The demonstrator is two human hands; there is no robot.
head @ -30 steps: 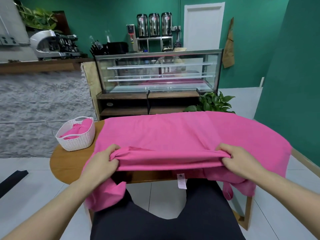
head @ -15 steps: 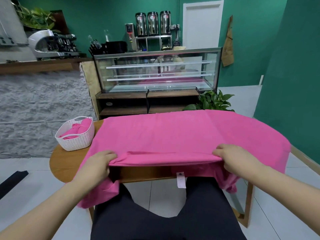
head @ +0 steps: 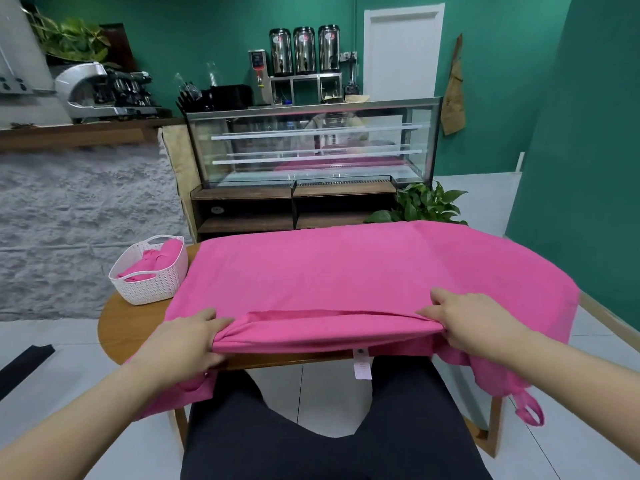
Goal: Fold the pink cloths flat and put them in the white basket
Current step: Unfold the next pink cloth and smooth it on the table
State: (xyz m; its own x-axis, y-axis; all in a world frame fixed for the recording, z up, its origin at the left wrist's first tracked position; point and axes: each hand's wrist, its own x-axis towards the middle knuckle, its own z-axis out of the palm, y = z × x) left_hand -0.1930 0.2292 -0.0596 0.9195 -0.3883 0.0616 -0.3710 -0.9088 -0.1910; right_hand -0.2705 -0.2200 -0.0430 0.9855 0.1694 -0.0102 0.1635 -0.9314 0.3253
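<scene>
Spread across most of the round wooden table [head: 117, 327], from far edge to near edge: one large pink cloth [head: 346, 271], smooth on top, its right side draped over the right edge and hanging down, a small pink loop [head: 528, 410] dangling at the lowest point. Along the near edge, a doubled-over fold of that cloth, raised slightly off the wood, with a white care label [head: 362, 367] hanging beneath it. Gripping the left end of the fold: left hand [head: 188, 344], fingers curled round bunched fabric, thumb underneath. Pinching the right end: right hand [head: 474, 323], fingers curled over the fold, index finger stretched forward on the cloth. At the table's far-left edge, just beside the cloth's left border: white basket [head: 152, 282], upright, with folded pink cloths [head: 152, 263] inside, one corner standing above the rim. Below the near edge, dark trousers [head: 311, 438].
</scene>
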